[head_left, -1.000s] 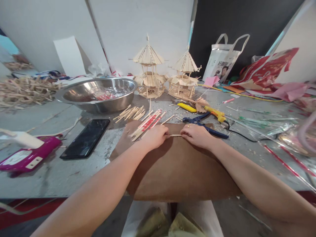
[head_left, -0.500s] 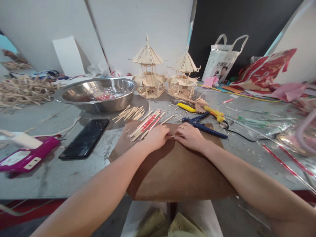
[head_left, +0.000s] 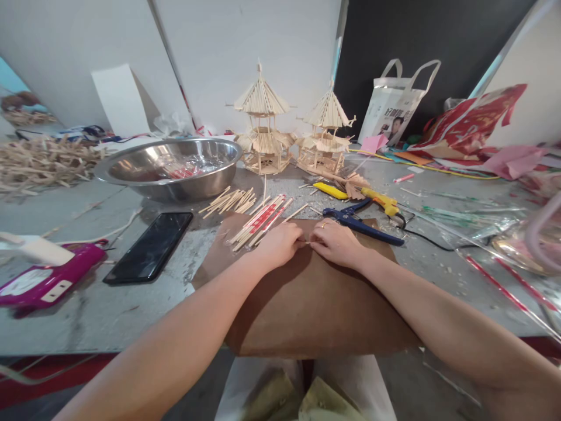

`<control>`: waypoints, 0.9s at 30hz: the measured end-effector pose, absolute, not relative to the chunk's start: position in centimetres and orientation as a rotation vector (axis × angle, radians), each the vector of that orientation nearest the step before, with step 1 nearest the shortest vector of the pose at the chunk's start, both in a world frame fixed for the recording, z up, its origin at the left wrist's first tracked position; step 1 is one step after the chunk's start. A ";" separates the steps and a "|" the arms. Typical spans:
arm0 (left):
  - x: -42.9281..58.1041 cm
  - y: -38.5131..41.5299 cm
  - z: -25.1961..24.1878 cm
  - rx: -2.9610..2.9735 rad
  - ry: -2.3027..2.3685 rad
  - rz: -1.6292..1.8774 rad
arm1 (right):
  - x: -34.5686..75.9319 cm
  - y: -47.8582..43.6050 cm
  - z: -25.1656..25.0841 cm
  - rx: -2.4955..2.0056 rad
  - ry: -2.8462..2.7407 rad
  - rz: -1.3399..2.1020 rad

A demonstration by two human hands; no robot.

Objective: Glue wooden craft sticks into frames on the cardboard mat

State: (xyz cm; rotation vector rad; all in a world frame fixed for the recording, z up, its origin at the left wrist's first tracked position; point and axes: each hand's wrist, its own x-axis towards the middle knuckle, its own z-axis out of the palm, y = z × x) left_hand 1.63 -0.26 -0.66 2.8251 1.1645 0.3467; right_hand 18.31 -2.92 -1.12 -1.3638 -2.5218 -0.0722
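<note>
In the head view, the left hand [head_left: 283,242] and the right hand [head_left: 336,241] are resting close together near the far edge of a brown mat [head_left: 315,310]. The fingers of both are pinching one short stick [head_left: 308,242], which is lying between them over the mat, mostly hidden. A ring [head_left: 323,224] is showing on the right hand.

Just beyond the left hand, red-and-white wrapped sticks [head_left: 265,217] are lying partly on the mat, with loose sticks [head_left: 232,200] behind. Beside the right hand, blue pliers [head_left: 357,222] are overlapping the mat's corner; a yellow knife [head_left: 331,190] and a corded yellow tool [head_left: 383,202] are lying farther off.

On the tabletop [head_left: 131,327], a phone [head_left: 151,248] is lying left of the mat, near a purple power strip [head_left: 55,278]. Behind, a steel basin [head_left: 175,188] is holding clear wrappers, and two stick pagodas [head_left: 264,140] are standing side by side.
</note>
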 end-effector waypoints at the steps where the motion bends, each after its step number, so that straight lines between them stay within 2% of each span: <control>1: 1.6 -0.3 -0.7 2.823 1.160 0.348 | 18.3 -2.9 -1.1 -1.358 -2.525 -0.077; 27: 1.5 -0.6 -0.5 2.851 1.172 0.362 | 18.7 -3.1 -0.8 -1.326 -2.494 0.042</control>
